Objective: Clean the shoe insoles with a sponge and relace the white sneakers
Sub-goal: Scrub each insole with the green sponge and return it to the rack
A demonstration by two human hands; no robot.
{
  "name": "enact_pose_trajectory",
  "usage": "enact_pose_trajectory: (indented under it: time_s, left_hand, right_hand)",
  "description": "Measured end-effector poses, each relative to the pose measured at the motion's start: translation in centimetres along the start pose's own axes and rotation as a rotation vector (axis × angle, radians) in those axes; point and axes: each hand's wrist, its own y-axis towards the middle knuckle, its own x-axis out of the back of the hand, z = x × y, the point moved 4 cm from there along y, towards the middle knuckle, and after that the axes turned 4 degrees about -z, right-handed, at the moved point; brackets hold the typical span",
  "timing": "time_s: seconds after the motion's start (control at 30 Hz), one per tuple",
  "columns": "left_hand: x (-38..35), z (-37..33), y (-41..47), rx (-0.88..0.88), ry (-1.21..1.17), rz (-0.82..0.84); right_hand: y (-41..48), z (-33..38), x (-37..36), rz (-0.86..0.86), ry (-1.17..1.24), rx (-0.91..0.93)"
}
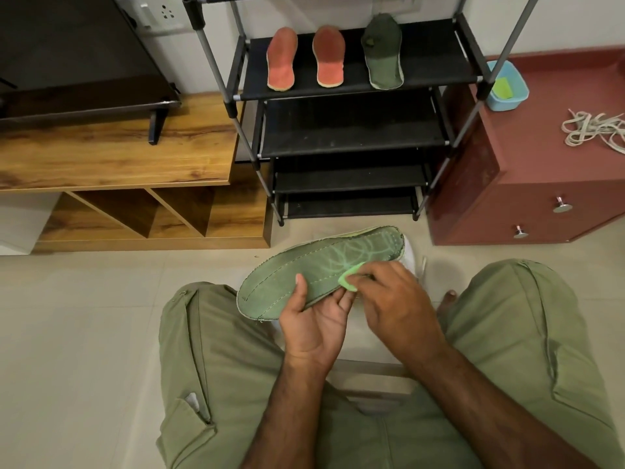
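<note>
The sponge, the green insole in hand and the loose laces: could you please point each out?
sponge (349,278), head view, its exposed light green edge.
green insole (321,264), head view, middle of its stitched upper surface.
laces (590,128), head view, middle of the tangle.

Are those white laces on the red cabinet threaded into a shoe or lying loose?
Loose. The laces lie in a tangled heap on the cabinet top, with no shoe showing beside them.

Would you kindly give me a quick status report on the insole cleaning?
Left hand grips green insole. Right hand presses sponge onto it. Three other insoles on rack, laces on cabinet. Nothing blocking.
</note>
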Motion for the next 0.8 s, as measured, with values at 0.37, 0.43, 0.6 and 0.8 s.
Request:
enact_pose_trajectory:
  time_s: [0.37, 0.43, 0.6, 0.8]
  left_hand:
    - [1.1, 1.3, 0.0, 0.161, 0.047, 0.003]
    - [0.6, 0.8, 0.0, 0.089, 0.005, -0.003]
    - [0.3, 0.4, 0.2, -0.005, 0.000, -0.062]
    - [1.1, 1.3, 0.0, 0.129, 0.038, -0.047]
  right_hand:
    - [-0.2, 2.8, -0.5, 0.044, 0.039, 0.104]
    - [-0.1, 1.6, -0.1, 0.025, 0.025, 0.046]
    - [0.2, -1.9, 0.9, -0.049, -0.026, -0.178]
    - [-0.6, 2.4, -0.9, 0.055, 0.045, 0.069]
